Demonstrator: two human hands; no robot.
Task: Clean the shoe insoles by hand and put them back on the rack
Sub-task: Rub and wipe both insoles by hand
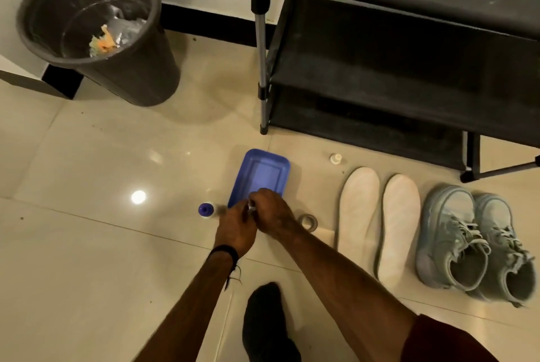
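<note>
I am seeing both hands meeting at 6 o'clock of the blue tray (261,172): left hand (235,227) and right hand (270,209) are pinching something small, which I cannot identify; the 2 insoles (380,215) are lying at 3 o'clock, so I am judging liquid should be poured slowly into the tray

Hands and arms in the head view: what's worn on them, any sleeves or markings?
Both forearms are bare. The left hand has a black thread band with loose dangling ends at its wrist. The right hand wears nothing visible; a dark red sleeve edge shows near that elbow.
</note>
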